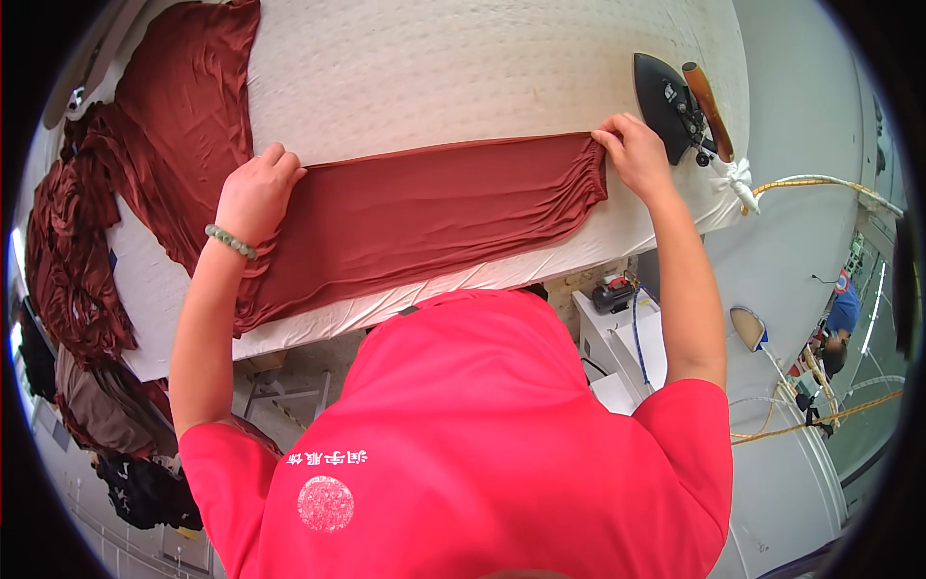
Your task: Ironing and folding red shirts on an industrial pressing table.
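A dark red garment lies over the pale padded ironing table, its sleeve (434, 198) stretched flat from left to right in front of me. The gathered cuff (590, 174) is at the right end. My left hand (258, 193) pinches the sleeve's far edge near the garment's body (188, 87). At the cuff's far corner, my right hand (632, 152) pinches the cloth between thumb and fingers. The body of the garment spreads to the far left, lightly creased. Just beyond my right hand rests a black iron (664, 111) with a brown wooden handle (707, 108).
The padded ironing table (463, 68) extends away from me. A white cloth knot (735, 180) and a yellowish hose (810, 181) trail from the iron off the right edge. Crumpled dark red garments (72, 261) hang at the left. Another person (842, 314) is far right.
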The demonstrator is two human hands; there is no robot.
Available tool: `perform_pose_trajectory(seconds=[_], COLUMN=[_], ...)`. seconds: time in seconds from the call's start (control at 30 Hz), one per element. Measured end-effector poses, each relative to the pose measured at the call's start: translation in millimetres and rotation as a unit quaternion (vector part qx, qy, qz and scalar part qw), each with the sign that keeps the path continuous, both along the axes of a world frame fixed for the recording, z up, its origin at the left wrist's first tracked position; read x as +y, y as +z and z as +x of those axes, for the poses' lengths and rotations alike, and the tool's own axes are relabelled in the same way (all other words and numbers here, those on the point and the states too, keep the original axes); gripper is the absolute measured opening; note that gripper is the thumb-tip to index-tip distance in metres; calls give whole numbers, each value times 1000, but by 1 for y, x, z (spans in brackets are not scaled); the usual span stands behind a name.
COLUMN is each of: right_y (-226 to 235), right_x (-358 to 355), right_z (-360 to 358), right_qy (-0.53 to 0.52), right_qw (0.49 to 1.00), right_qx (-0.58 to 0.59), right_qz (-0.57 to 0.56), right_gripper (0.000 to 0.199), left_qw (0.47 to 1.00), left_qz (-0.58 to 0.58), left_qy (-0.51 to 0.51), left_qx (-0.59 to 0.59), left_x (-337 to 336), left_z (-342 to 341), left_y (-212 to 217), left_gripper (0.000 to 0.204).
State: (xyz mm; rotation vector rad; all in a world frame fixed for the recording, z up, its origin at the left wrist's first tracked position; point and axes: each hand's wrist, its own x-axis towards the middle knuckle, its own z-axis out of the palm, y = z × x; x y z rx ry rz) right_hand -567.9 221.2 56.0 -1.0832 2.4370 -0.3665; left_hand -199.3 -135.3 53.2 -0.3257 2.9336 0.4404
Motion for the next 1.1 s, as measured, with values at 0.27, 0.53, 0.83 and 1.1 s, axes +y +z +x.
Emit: perform_pose_trajectory(seconds=[0.27,0.53,0.83,1.1], right_y=[-6,-15,-60,-24], right_x=[-1,4,-11,4], right_z=[1,-6,-10,-6], right_qy=[-15,-13,-12,-16], right_qw=[1000,999,997,999], right_qx=[22,45,32,2], right_qz=[4,3,74,46], right_gripper=[18,22,25,18], left_qw=[997,996,979,982], left_qz=[-12,-49,-72,-33], left_qy=[61,64,38,-44], left_qx=[-40,-28,185,183], left_x=[6,10,105,276], left_z=[-5,-8,-37,-171], left_y=[-2,-14,-12,-19], left_gripper=[16,14,35,48])
